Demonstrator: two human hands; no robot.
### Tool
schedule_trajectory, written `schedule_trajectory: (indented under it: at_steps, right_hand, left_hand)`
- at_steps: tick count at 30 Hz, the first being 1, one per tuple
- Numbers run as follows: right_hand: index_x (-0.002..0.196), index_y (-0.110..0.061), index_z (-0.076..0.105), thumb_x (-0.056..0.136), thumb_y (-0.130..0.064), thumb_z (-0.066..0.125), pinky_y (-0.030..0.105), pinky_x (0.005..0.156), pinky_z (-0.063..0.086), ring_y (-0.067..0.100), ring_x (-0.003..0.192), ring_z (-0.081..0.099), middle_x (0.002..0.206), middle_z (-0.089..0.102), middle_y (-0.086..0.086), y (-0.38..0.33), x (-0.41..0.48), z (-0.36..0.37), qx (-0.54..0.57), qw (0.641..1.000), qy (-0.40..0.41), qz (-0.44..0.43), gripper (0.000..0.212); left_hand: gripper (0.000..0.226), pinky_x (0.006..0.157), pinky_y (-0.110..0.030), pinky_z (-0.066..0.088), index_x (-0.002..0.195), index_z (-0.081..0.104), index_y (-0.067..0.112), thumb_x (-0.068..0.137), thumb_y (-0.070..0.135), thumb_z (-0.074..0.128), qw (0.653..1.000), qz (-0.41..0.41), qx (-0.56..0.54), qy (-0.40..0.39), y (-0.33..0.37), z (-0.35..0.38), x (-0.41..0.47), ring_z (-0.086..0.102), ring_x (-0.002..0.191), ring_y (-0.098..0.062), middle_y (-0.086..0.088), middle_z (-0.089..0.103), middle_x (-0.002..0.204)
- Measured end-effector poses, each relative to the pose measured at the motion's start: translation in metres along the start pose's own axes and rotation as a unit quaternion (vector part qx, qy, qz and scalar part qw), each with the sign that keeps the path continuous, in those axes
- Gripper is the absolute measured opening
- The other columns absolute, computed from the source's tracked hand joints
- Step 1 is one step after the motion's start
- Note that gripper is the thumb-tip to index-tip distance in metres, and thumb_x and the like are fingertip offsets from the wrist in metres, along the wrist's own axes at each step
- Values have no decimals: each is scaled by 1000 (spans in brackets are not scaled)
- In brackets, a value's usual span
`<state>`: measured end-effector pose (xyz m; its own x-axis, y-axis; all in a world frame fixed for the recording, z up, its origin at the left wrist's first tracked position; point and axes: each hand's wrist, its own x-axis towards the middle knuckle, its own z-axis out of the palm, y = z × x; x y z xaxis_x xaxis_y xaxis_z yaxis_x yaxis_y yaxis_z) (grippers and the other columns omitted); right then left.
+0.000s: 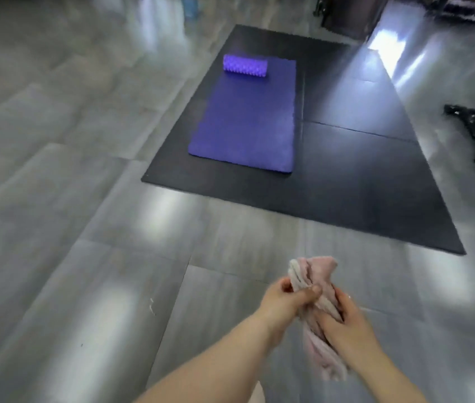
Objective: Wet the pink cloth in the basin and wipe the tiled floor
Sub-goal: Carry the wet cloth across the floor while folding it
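Grey tiled floor (pixel 85 257) below; pink cloth (pixel 317 303) twisted (both hands gripping).

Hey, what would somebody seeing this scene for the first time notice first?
The bright purple foam exercise mat stands out most, lying on a black rubber floor mat in the upper middle, with a purple ridged foam roller across its far end. Near the bottom, the left hand and right hand both grip a twisted pink cloth above the glossy grey tiled floor.
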<state>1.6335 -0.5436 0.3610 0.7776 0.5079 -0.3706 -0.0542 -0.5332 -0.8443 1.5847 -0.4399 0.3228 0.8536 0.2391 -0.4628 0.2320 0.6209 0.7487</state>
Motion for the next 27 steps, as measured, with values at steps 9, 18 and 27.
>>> schedule_trajectory:
  at_steps: [9, 18, 27]
  right_hand:
    - [103, -15, 47, 86, -1, 56, 8, 60, 44, 3, 75, 53, 96, 58, 8, -28, 125, 11, -65, 979, -180, -66, 24]
    - [72, -15, 55, 84, -6, 60, 16, 53, 45, 17, 62, 56, 69, 60, 8, -51, 189, 58, -110, 931, -349, -22, 16]
    - [93, -15, 54, 88, -25, 57, 29, 71, 43, 18, 82, 55, 90, 60, 4, -28, 278, 146, -227, 827, -515, 22, 11]
  left_hand:
    - [67, 86, -38, 52, 106, 62, 0, 50, 36, 71, 964, 85, -99, 233, 29, -21, 62, 63, 96, -30, -19, 67, 103]
    - [31, 79, -27, 54, 85, 66, 9, 56, 18, 71, 885, 115, -224, 392, 22, -60, 70, 65, 83, -21, -12, 68, 91]
    - [26, 59, -21, 50, 89, 64, 19, 64, 17, 58, 730, 135, -361, 564, -18, -96, 97, 66, 65, -9, 6, 72, 67]
